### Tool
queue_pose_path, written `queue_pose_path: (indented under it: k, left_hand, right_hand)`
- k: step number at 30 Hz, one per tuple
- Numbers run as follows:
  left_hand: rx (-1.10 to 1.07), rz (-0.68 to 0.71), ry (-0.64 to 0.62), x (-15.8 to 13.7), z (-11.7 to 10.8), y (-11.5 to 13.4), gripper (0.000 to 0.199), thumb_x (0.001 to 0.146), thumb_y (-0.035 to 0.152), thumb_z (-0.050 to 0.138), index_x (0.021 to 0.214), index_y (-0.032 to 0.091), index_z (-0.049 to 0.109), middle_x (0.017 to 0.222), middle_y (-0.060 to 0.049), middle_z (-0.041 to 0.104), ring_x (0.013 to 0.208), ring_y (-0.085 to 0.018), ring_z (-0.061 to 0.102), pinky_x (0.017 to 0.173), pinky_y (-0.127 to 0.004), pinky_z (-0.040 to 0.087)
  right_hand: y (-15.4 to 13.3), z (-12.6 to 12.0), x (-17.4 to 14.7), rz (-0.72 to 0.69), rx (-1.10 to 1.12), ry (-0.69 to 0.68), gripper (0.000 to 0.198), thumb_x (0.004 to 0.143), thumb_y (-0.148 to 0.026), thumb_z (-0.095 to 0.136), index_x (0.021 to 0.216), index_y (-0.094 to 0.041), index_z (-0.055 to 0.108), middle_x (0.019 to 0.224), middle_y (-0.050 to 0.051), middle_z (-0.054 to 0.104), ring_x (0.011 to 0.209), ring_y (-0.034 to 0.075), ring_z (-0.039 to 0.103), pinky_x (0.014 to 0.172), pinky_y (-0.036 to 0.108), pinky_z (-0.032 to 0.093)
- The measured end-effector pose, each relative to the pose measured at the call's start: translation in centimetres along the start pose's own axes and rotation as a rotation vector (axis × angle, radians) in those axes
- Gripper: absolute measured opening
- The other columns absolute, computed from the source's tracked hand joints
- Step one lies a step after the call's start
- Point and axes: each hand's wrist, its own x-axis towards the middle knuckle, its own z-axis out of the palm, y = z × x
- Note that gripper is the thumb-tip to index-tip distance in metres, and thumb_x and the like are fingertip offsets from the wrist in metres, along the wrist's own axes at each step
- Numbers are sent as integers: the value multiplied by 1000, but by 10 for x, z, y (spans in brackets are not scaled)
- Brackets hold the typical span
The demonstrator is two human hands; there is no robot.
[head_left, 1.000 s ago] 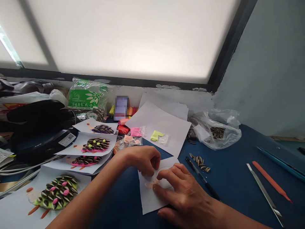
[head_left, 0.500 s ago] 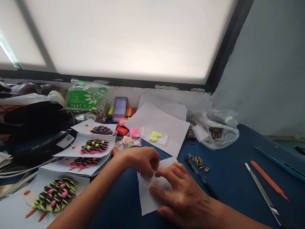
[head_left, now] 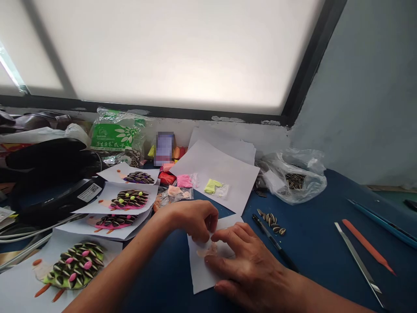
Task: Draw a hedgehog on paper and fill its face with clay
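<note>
1. Left hand (head_left: 197, 219) is curled, its fingertips set down on the small sheet (head_left: 202, 276); whether anything is pinched by them cannot be told.
2. Right hand (head_left: 250, 261) is laid over the right part of the same sheet, its thumb and index finger held apart, with the thumb placed at the lower edge of the peach clay (head_left: 210, 251).
3. That clay is seen on the sheet between the hands, toward the middle of the front edge of the desk (head_left: 163, 269).
4. Toward the desk's left edge, four seed pictures (head_left: 74, 267) are laid out; green clay, striped seeds and pink dots are shown on the nearest.
5. By the back edge, a green bag (head_left: 114, 134) is propped, and a phone (head_left: 164, 150) is stood to its right.
6. Pink clay (head_left: 184, 181) is placed beside a large sheet (head_left: 224, 165), on which yellow clay (head_left: 212, 186) is rested.
7. Right of the hands, a pen (head_left: 273, 241) is laid slantwise beside loose seeds (head_left: 272, 221); a clear bag (head_left: 306, 191) is set behind.
8. Toward the right edge, a metal blade (head_left: 356, 261) and an orange tool (head_left: 366, 245) are placed side by side.
</note>
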Motion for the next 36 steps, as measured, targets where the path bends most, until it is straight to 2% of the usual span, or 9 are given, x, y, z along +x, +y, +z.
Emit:
queue_pose_path:
  k: [5,11,19,25,31,36]
  left_hand:
    - [-38,2,-15,0,1,0,26,52,16,59,78,21,58,67,5,58,59,-13,57,46,-21,40]
    - [-44,-14,-15,-1,-2,2,30,51,13,59,81,20,60,68,5,59,61,-14,58,50,-22,44]
    - [-123,-36,-47,-1,-4,2,25,52,11,58,76,19,62,60,6,58,60,-13,59,55,-23,46]
    - [-127,-42,-33,-2,-4,3,25,52,11,58,76,18,63,60,5,59,59,-13,59,56,-24,48]
    - [-157,-33,-49,-1,-4,2,25,52,10,58,75,18,62,58,6,58,59,-13,59,56,-23,48]
    - [-150,-31,-42,-1,-3,4,23,53,10,58,74,19,61,57,6,57,58,-13,58,55,-23,47]
  right_hand:
    - [-1,-2,3,-21,30,-22,32,96,-43,45,114,-23,60,123,11,49,109,26,44,95,45,33]
    - [-1,1,3,43,39,-54,32,93,-44,47,115,-24,59,107,8,50,94,24,43,86,43,36]
    - [-1,-2,4,39,44,-67,29,95,-43,44,113,-24,59,105,8,49,92,24,43,86,42,34]
    - [-1,0,3,39,29,-34,29,94,-41,46,111,-23,60,104,8,50,91,24,44,84,42,34]
    - [1,2,-1,50,21,87,30,95,-39,46,114,-21,61,100,7,51,88,22,44,83,40,35]
    - [1,3,1,68,62,47,30,94,-39,48,114,-22,61,100,8,51,89,23,44,83,42,35]
